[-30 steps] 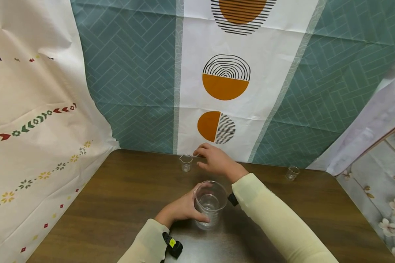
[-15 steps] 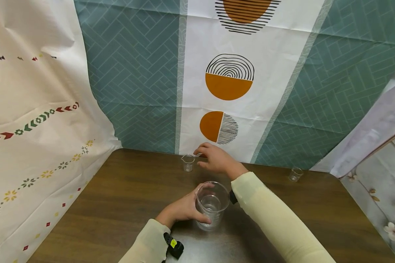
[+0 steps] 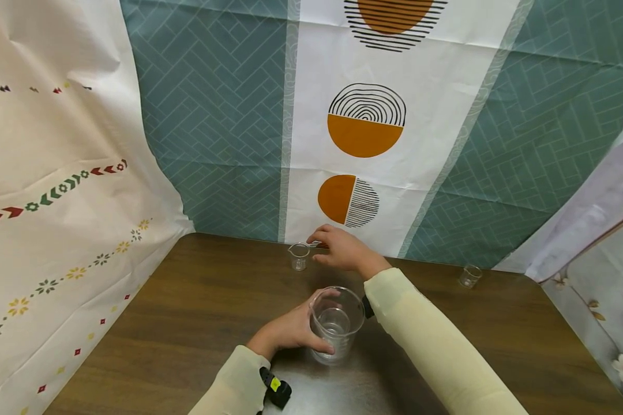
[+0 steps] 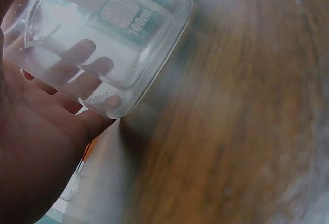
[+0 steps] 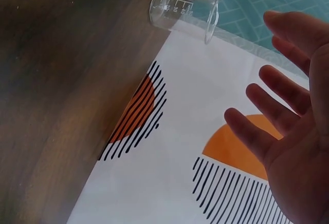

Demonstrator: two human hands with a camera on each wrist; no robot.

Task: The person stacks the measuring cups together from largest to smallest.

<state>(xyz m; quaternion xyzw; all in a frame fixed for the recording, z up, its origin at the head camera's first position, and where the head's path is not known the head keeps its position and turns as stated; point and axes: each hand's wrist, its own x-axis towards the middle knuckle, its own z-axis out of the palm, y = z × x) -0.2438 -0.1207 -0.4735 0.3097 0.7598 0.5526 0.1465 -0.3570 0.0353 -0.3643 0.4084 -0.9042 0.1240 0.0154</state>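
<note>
My left hand (image 3: pixel 291 329) grips a large clear glass beaker (image 3: pixel 338 320) near the middle of the table, fingers wrapped round its far side and thumb across the front. White volume marks on its wall (image 4: pixel 139 21) show in the left wrist view. My right hand (image 3: pixel 342 249) reaches past it toward the back edge, fingers spread and holding nothing. Just left of its fingertips stands a small spouted beaker (image 3: pixel 299 257), upright. The right wrist view shows this small beaker (image 5: pixel 182 11) with printed graduations, apart from the open hand (image 5: pixel 295 111).
Another small glass beaker (image 3: pixel 469 276) stands at the back right of the brown wooden table (image 3: pixel 207 300). A patterned cloth (image 3: pixel 223 115) hangs directly behind the table's back edge. Cream cloth (image 3: pixel 72 173) covers the left side, floral cloth (image 3: pixel 618 311) the right.
The head view has turned slightly, so the scene sits a little further right. Both hands keep almost the same pose, with the right fingertips now marginally nearer the small beaker.
</note>
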